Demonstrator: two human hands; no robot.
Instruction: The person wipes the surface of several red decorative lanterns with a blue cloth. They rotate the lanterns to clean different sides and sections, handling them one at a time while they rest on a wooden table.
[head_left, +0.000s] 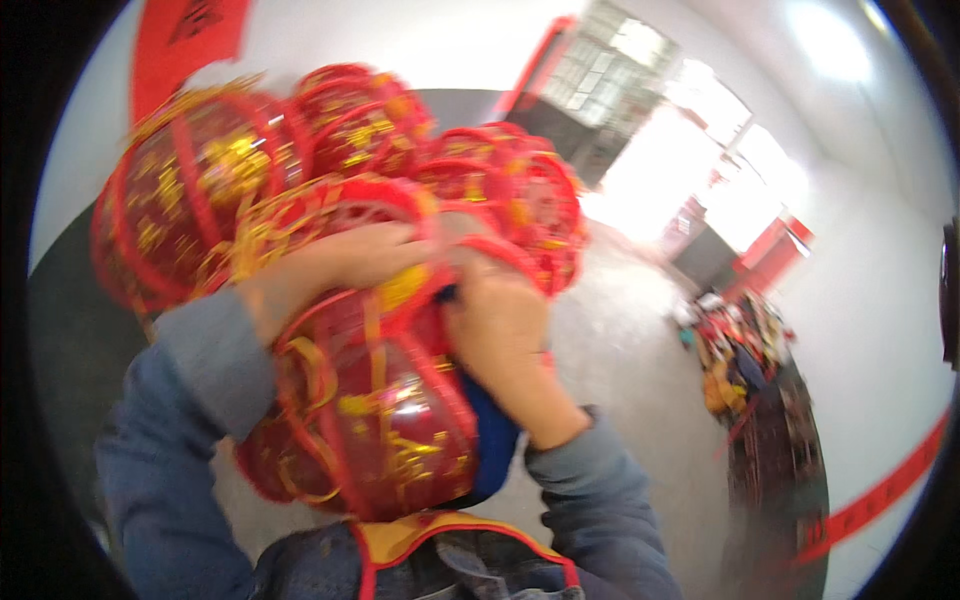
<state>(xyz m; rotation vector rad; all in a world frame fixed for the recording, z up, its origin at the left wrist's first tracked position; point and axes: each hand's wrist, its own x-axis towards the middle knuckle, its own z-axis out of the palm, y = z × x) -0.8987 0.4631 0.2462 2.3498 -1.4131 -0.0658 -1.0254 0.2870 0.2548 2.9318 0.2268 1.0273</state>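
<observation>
A red and gold festive lantern lies close against the front of my body. On its upper rim rests my left hand, beside a tangle of yellow fringe; blur hides what its fingers grip. My right hand is bent at the red trim of the same lantern, and its fingertips are partly hidden. Dark blue cloth shows under my right wrist. More red lanterns with gold decoration are heaped directly behind my hands.
Further lanterns reach towards the bright doorway. Along the right wall stands a dark wooden cabinet, with a mixed pile of items at its far end. Grey floor shows between the lanterns and that pile.
</observation>
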